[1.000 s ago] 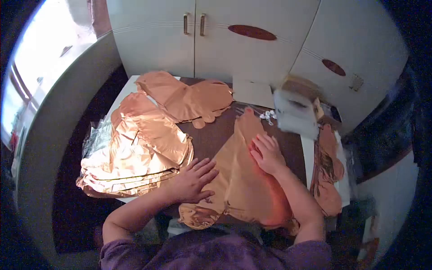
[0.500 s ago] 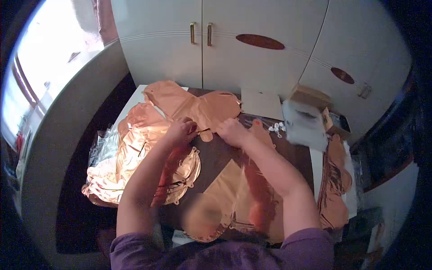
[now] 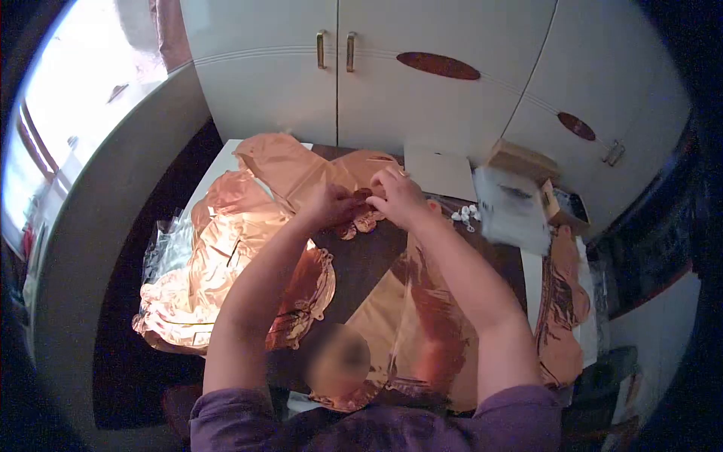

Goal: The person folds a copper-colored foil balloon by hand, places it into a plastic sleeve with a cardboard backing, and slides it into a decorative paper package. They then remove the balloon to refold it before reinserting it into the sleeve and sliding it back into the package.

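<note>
Flat copper-coloured foil pieces cover much of the dark table. Near the back middle, my left hand and my right hand come close together over the lower edge of a large foil piece. Fingers of both hands pinch that foil's edge, where it is bunched up. A shiny foil pile lies left of my left arm. Another foil piece is spread nearest my body, partly under my right arm.
White small parts lie right of my right hand, beside a clear plastic bag and an open box. More foil rests at the right edge. Cabinet doors stand behind.
My hands have drawn nearer each other, the left moving right and the right moving slightly up. The foil edge between them is now lifted and crumpled.
</note>
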`<state>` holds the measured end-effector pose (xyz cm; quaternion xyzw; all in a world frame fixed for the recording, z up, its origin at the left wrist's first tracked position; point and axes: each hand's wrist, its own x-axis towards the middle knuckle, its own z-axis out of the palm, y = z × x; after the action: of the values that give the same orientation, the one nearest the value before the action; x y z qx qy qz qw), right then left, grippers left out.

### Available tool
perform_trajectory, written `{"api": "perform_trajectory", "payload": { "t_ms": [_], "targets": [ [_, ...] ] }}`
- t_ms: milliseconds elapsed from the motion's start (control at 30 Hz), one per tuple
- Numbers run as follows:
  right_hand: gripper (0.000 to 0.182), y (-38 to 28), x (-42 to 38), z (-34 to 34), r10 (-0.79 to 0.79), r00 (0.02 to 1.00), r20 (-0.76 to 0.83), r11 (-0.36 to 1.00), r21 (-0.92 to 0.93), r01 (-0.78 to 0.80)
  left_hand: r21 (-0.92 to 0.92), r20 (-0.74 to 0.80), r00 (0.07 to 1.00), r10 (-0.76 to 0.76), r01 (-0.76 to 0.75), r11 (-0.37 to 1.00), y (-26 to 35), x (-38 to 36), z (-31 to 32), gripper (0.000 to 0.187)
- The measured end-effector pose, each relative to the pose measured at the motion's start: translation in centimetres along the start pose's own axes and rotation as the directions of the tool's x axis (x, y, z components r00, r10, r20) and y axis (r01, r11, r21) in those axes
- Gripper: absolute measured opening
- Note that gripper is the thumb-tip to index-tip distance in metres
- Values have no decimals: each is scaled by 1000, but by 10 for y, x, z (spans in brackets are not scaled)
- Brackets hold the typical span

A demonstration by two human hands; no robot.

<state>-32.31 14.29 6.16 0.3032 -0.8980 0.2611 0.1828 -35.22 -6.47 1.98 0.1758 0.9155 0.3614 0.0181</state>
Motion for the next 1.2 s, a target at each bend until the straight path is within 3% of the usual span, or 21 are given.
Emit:
{"api": "perform_trajectory", "payload": {
  "t_ms": [33,100,133,233,333,433,533,633,733,800,833,900,933,1000,1067,1100,1167,1200],
  "targets": [
    [29,-1,-6,-1,-21,999,-36,1000,-1,21,-135,7,999,-34,35,990,1,-2,-1,23],
    [17,-1,-21,1,-238,966,101,963,-106,248,-400,31,995,-98,103,911,1,-5,-2,30],
    [13,-1,-25,1,-333,926,178,922,-142,359,-373,17,995,-93,93,923,3,-6,-4,31],
    [14,22,-30,32,-426,858,288,845,-213,491,-303,2,997,-74,72,950,2,-4,-8,32],
    [15,23,-31,38,-521,824,221,798,-214,563,-266,0,998,-66,63,962,-8,1,-7,31],
    [16,24,-25,44,-293,936,198,911,-240,336,-224,-28,999,-29,22,974,-11,-2,-7,30],
    [13,18,-12,29,-114,986,125,993,3,115,-163,-57,998,30,-39,986,-10,-6,-8,30],
    [13,14,6,18,154,935,318,977,94,-193,-111,5,1000,5,-4,994,-5,-9,-13,31],
    [14,29,21,22,243,842,481,902,208,-379,-149,59,998,34,-25,988,-3,-16,-18,31],
    [14,32,26,23,187,904,386,928,232,-291,-227,68,995,73,-56,972,1,-24,-23,31],
    [15,30,27,23,159,929,335,938,242,-248,-168,73,992,105,-91,982,2,-23,-24,31],
    [12,20,27,30,-32,999,38,998,-44,34,-51,87,982,168,-164,985,3,-22,-23,31],
    [11,12,26,34,-164,983,-83,966,-217,143,61,67,985,158,-162,985,0,-17,-20,31],
    [12,-4,20,38,-220,966,-137,947,-266,178,283,21,990,143,-143,948,-14,-2,-8,31],
    [18,-3,9,49,-301,942,-147,925,-285,251,87,-75,989,125,-119,989,-36,12,2,30],
    [19,-6,4,49,-254,958,-134,930,-308,203,-12,-123,986,110,-113,994,-45,18,3,29],
    [22,-13,-4,50,-150,983,-105,932,-348,105,15,-139,986,88,-86,996,-58,32,-4,28],
    [44,-12,-5,48,55,996,67,921,-390,-25,29,-146,986,77,-74,997,-61,41,-11,28]
  ]
}}
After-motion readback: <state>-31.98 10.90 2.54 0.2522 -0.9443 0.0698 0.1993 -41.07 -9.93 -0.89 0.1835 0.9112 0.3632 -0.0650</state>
